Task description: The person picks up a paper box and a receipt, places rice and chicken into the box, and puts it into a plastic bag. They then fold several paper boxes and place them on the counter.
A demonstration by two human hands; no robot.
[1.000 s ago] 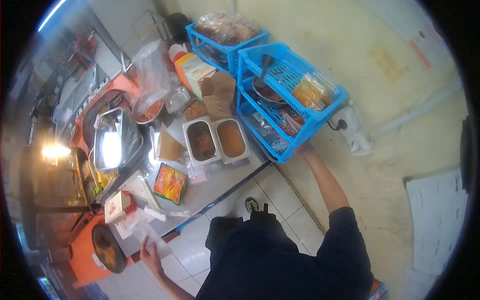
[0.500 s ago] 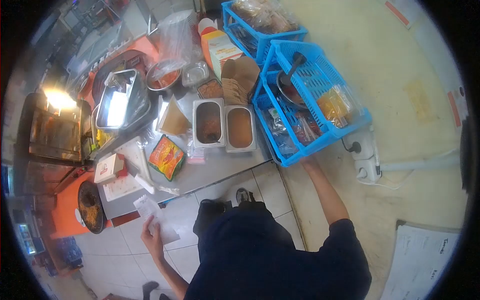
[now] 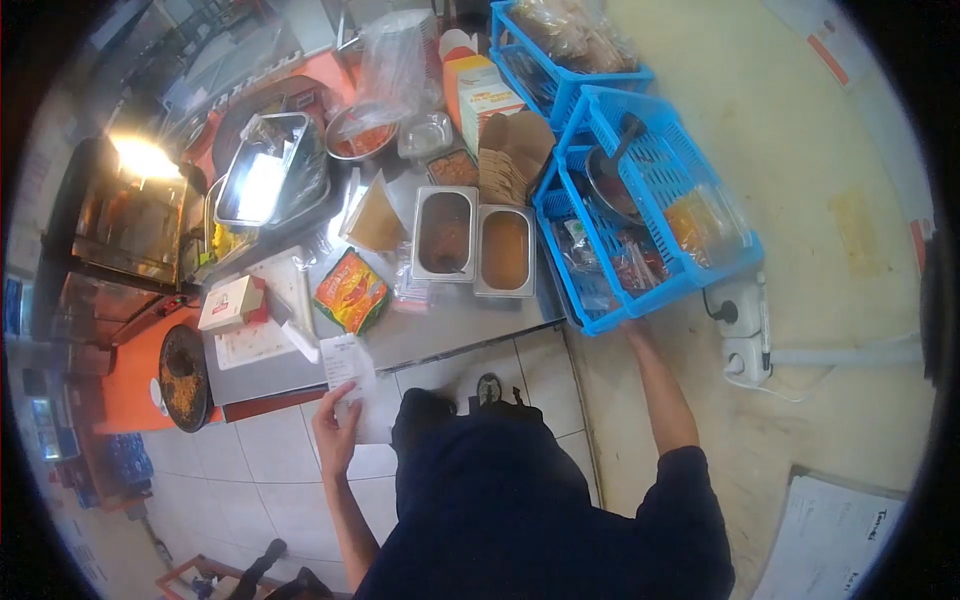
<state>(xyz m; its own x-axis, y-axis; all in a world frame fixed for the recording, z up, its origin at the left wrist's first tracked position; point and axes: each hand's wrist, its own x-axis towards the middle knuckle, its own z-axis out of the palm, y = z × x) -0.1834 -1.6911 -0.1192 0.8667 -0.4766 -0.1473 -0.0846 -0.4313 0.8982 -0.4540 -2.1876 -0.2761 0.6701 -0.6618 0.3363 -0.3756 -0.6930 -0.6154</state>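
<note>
Receipt (image 3: 349, 362) in left hand (image 3: 335, 425), nearer packet (image 3: 350, 291)

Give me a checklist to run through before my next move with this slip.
1. Left hand has a grip on the printed slip: ok.
2. Right hand free of the blue basket rack: cannot tell, mostly hidden.
3. Dark-sauce pan and orange-sauce pan upright: ok.
4. Both pans covered: not ok, open.
5. White cutting board clear: not ok, carton on it.
</note>
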